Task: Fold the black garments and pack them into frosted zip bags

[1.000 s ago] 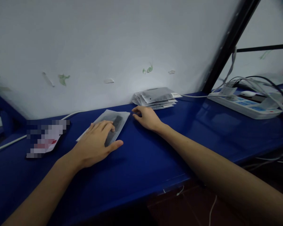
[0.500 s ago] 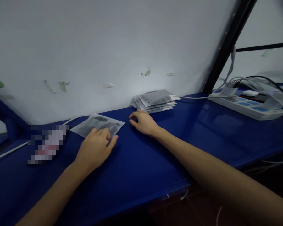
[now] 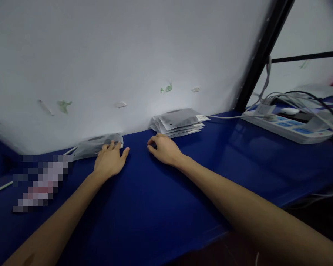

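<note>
A blue worktop (image 3: 138, 210) is spreading across the view, its rear edge running along a pale wall panel (image 3: 122, 51). Near that edge, toward the worktop's right end, a white power strip (image 3: 308, 138) is lying at a slant, plugs and cables sitting in its blue-faced sockets.

At the middle of the rear edge, a stack of frosted plastic bags (image 3: 180, 119) is lying with its long axis roughly along the edge; dark contents are showing through the top bag. Toward the worktop's left end, a pixelated item (image 3: 43, 183) is lying aslant (the masking is hiding what it is).

Just beyond it, a single frosted bag (image 3: 87, 146) is lying along the rear edge, its long axis running nearly parallel, its right end pointing toward the stack and its left end slanting slightly frontward. Something dark is showing inside, too dim to identify.

The left hand (image 3: 110, 161) is resting over this bag's right part, fingers slightly spread, thumb standing apart, pinching nothing. The right hand (image 3: 164, 149) is curling loosely at the stack's front-left corner, thumb and forefinger gapping. White labels (image 3: 202, 118) are facing the worktop's right end, their print too small to read.
</note>
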